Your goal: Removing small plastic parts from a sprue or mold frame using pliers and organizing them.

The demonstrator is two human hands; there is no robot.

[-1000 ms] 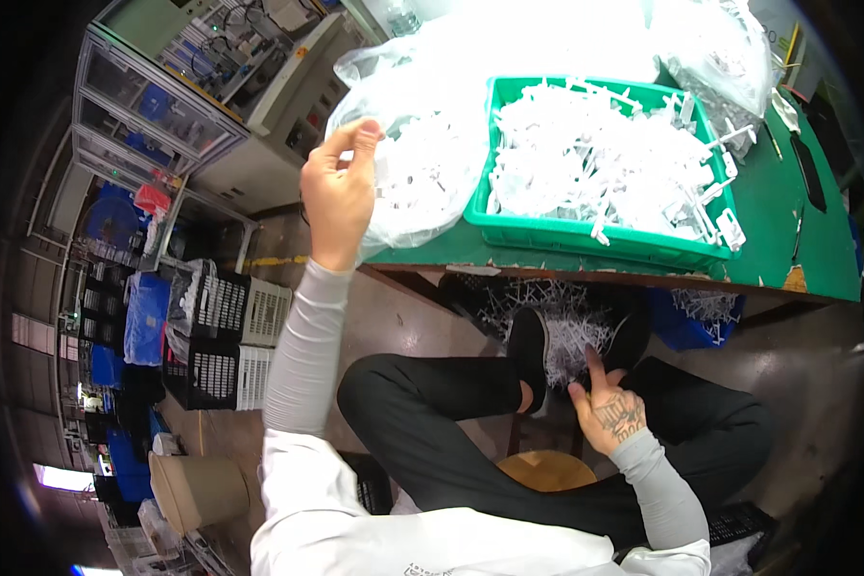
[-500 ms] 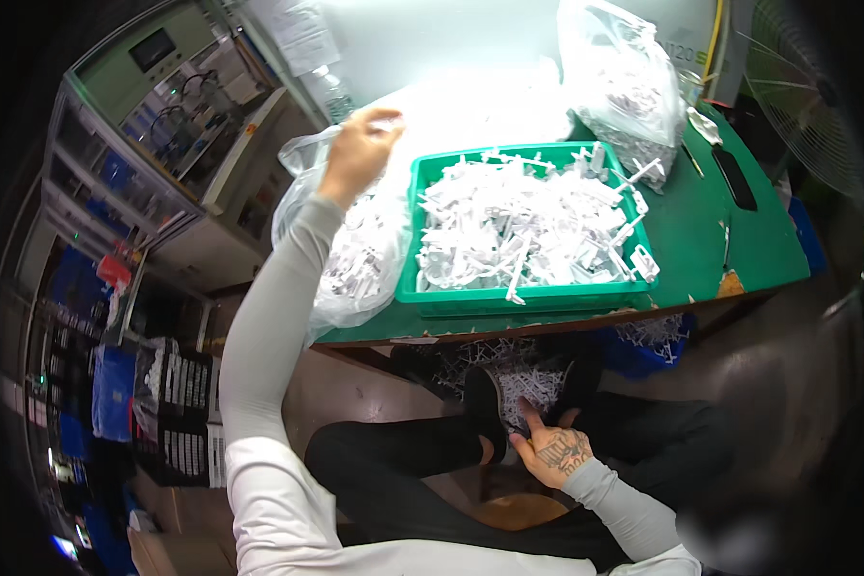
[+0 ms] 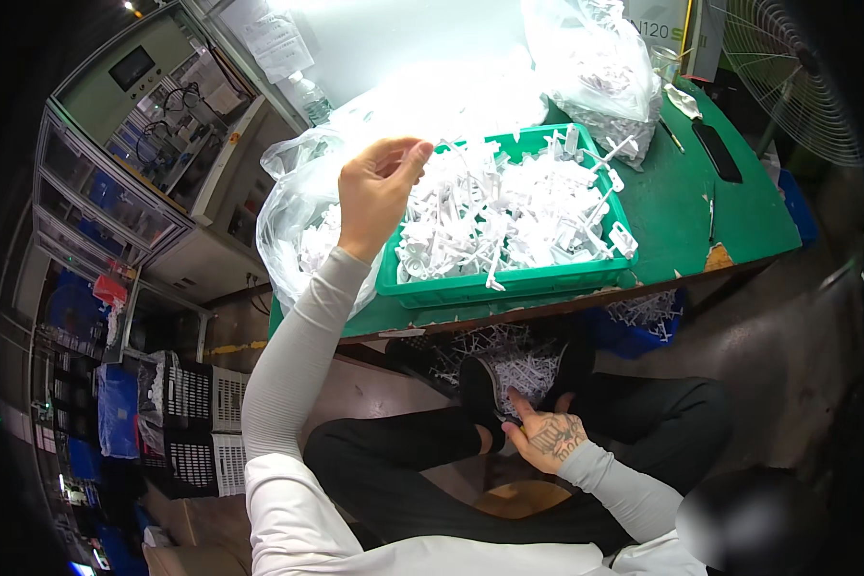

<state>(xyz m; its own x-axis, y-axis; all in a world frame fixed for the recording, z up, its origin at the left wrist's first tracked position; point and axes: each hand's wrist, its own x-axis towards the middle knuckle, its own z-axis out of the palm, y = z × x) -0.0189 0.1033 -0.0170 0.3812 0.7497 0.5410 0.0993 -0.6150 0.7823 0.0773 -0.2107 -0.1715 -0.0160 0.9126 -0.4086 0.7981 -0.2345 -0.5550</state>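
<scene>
My left hand is over the left edge of a green tray. Its fingers are bent, the thumb and fingertips pressed together; anything small between them is lost against the white behind. Heaped in the tray are white plastic parts with thin branching stems, some sticking out over the rim. Low over my lap, my right hand is closed, thumb and forefinger pointing forward. Whatever it holds is mostly hidden; only a dark sliver shows near the thumb.
A clear bag of white parts lies left of the tray, another full bag behind right. A black phone-like slab lies on the green table. Below, white scraps lie around my feet, beside a blue bin. A fan stands right.
My left hand has come from above the left bag to the tray's left edge, its fingertips drawing together. My right hand stays low over my lap. The whole view has shifted slightly.
</scene>
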